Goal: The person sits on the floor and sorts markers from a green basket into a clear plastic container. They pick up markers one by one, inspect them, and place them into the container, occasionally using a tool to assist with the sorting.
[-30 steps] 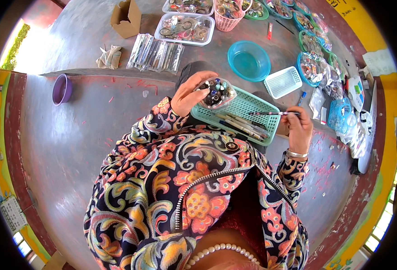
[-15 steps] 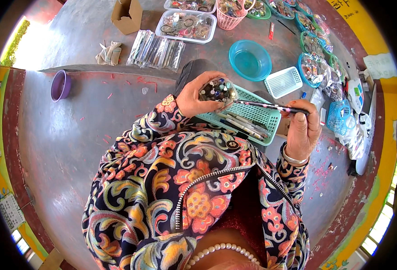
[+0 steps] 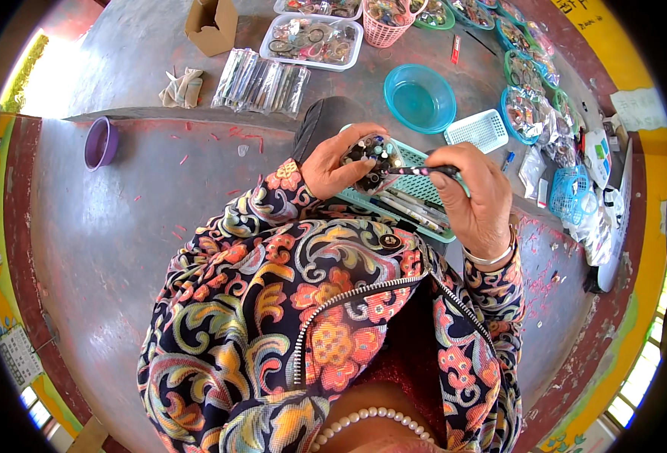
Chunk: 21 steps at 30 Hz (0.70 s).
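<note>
My left hand (image 3: pixel 330 167) is wrapped round a clear-walled bundle of pens (image 3: pixel 373 151), their dark, white and blue ends facing up. From the right, my right hand (image 3: pixel 478 200) pinches a dark pen with pink and white spots (image 3: pixel 410 171). The pen's far end is at the edge of the bundle; whether it has gone in among the others I cannot tell. Below both hands stands a mint-green mesh basket (image 3: pixel 445 236), where several white and dark pens (image 3: pixel 409 208) lie. My hands partly hide the basket.
A teal basin (image 3: pixel 424 98) and a white mesh tray (image 3: pixel 477 130) stand beyond the basket. Bagged pens (image 3: pixel 262 83), a cloth glove (image 3: pixel 182 88) and a cardboard box (image 3: pixel 211 26) lie farther left. A purple bowl (image 3: pixel 101 143) stands at left; blue baskets (image 3: pixel 571 192) are at right.
My right hand has moved left with the spotted pen, bringing it to the bundle and covering more of it. The left hand and bundle have shifted only slightly.
</note>
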Each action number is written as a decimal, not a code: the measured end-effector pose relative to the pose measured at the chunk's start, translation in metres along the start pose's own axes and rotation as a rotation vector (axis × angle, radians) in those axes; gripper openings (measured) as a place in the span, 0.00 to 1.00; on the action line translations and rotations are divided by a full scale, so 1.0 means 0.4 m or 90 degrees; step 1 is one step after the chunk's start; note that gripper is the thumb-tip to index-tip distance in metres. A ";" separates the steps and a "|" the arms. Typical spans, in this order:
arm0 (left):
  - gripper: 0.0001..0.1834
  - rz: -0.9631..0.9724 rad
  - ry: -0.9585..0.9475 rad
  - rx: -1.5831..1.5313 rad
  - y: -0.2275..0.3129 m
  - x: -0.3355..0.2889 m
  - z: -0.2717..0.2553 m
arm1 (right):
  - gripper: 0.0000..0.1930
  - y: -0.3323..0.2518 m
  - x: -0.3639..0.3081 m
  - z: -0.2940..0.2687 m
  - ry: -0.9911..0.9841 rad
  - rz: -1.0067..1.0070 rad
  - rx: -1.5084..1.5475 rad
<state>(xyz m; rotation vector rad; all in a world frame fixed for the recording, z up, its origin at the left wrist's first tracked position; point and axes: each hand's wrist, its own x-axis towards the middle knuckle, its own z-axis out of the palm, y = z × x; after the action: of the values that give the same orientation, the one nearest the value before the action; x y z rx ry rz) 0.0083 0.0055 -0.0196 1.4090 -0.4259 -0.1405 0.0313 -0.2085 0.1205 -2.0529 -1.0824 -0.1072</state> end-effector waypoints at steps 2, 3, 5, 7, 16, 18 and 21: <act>0.23 0.020 0.001 0.027 0.000 -0.001 0.003 | 0.08 -0.005 0.017 0.016 -0.015 0.014 0.022; 0.23 0.021 0.003 0.033 0.001 -0.003 0.003 | 0.08 0.000 0.022 0.023 -0.030 0.011 0.018; 0.23 0.023 0.004 0.041 0.003 -0.005 0.002 | 0.08 0.018 0.026 0.042 -0.041 -0.012 0.010; 0.23 0.010 -0.002 0.005 0.003 -0.005 0.003 | 0.08 0.031 0.016 0.057 -0.061 0.006 0.015; 0.23 0.001 0.022 0.025 -0.001 -0.008 0.005 | 0.11 0.090 -0.020 0.107 -0.079 0.036 -0.033; 0.23 0.002 0.030 0.017 -0.007 -0.012 0.005 | 0.10 0.076 -0.019 0.107 -0.057 0.082 0.012; 0.23 0.011 0.027 0.017 -0.013 -0.011 0.006 | 0.09 0.064 -0.020 0.101 -0.031 0.085 0.006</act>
<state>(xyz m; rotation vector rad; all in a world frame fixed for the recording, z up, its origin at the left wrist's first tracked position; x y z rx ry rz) 0.0043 0.0040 -0.0254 1.4314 -0.4061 -0.0921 0.0337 -0.1943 0.0741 -2.1226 -0.9693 0.0152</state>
